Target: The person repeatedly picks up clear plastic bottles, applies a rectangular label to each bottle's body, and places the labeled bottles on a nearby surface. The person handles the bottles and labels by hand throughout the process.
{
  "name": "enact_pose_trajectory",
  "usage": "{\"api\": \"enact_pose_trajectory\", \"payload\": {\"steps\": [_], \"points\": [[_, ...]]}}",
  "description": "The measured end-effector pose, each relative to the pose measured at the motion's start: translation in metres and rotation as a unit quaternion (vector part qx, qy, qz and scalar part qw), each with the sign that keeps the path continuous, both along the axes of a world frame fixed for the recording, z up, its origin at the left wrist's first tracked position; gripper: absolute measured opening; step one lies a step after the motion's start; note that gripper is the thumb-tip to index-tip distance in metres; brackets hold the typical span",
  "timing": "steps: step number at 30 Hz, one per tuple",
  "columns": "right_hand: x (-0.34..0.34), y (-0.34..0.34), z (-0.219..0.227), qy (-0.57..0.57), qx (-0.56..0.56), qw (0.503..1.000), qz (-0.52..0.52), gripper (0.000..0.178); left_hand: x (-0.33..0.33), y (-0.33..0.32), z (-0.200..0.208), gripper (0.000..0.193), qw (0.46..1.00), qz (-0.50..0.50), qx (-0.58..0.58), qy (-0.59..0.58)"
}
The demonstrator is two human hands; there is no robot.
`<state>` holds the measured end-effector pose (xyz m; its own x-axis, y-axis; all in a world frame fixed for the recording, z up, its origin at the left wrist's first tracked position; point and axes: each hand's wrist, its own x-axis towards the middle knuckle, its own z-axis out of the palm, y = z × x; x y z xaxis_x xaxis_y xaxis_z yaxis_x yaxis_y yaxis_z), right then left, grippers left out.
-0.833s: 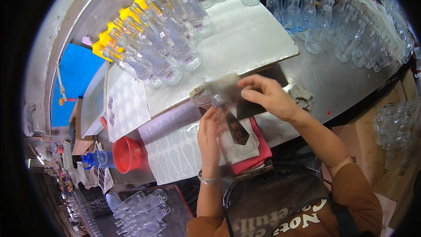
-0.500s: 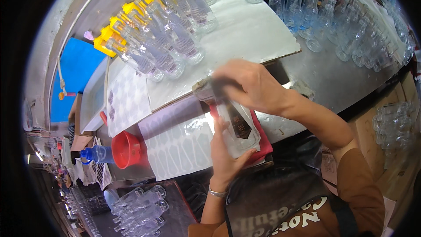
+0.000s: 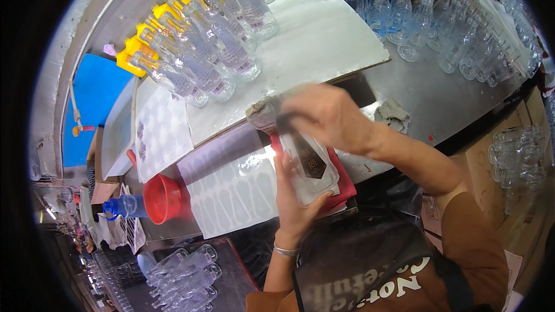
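Observation:
My left hand (image 3: 295, 202) grips a clear glass bottle (image 3: 328, 180), its thumb at the base and its fingers along the near side. A dark, pointed decal (image 3: 313, 164) lies on the bottle's upper face. The bottle rests tilted on a folded red cloth (image 3: 346, 184). Above its neck end, my right hand (image 3: 332, 117) is closed and smeared by motion, with a dark blurred thing at its fingertips that I cannot make out. A greyish rag (image 3: 262, 114) sits beside the bottle's neck at the board's edge.
Several decorated bottles (image 3: 222, 52) stand on the white board (image 3: 324, 40). More clear bottles (image 3: 404, 20) crowd the far right. A decal sheet (image 3: 231, 190), red cup (image 3: 162, 198) and blue-capped bottle (image 3: 124, 205) lie left. A crumpled cloth (image 3: 393, 117) is right; bottles (image 3: 185, 277) lie lower left.
My right hand has shifted slightly along the bottle's neck end, still blurred. My left hand keeps its grip on the bottle. The whole view has shifted a little.

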<state>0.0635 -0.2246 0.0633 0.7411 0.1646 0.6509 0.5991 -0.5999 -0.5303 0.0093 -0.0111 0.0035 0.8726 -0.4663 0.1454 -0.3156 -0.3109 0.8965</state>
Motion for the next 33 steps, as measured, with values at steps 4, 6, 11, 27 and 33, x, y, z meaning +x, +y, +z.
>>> {"api": "enact_pose_trajectory", "payload": {"steps": [4, 6, 11, 27, 33], "points": [[-0.050, 0.009, -0.011, 0.032, 0.024, 0.988, 0.151, 0.016, 0.004, 0.005, 0.000, 0.134, 1.000, -0.009, -0.005, 0.002], [-0.068, 0.011, -0.008, 0.105, 0.027, 0.974, 0.198, 0.015, 0.006, 0.006, -0.004, 0.133, 0.998, -0.025, -0.056, -0.006], [0.001, -0.016, -0.009, 0.041, 0.084, 0.996, 0.007, 0.014, 0.003, 0.007, -0.008, 0.133, 1.000, -0.005, -0.020, 0.016], [-0.103, 0.002, -0.018, 0.053, 0.045, 0.982, 0.177, 0.030, 0.002, 0.005, -0.005, 0.124, 0.999, -0.002, -0.043, 0.029], [-0.084, 0.020, -0.004, -0.010, -0.070, 0.993, 0.093, 0.015, 0.000, 0.004, -0.004, 0.122, 0.997, -0.008, -0.065, 0.036]]}}
